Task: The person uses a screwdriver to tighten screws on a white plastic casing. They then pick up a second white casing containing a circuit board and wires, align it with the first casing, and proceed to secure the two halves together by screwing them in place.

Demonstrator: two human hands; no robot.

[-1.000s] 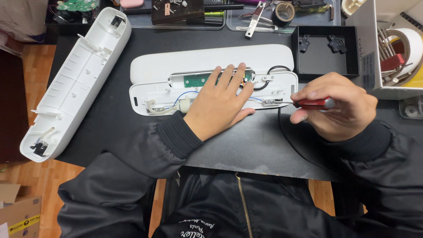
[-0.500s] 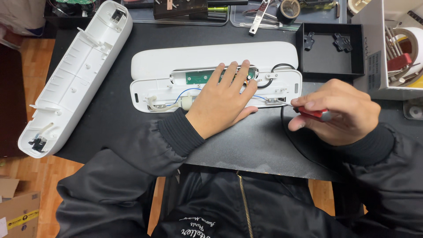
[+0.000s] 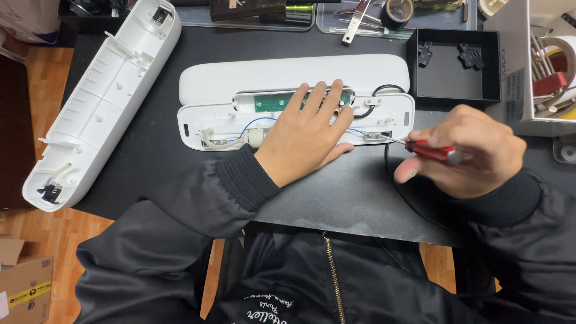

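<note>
Opened white plastic oblong casing (image 3: 207, 123) at mat centre, left hand (image 3: 306, 138) flat and released pinning it, right hand (image 3: 465, 153) at 3 o'clock clenched around red-handled screwdriver (image 3: 429, 150), tip at its right-end screw; screw-driving step, needs steady tip seating.
</note>
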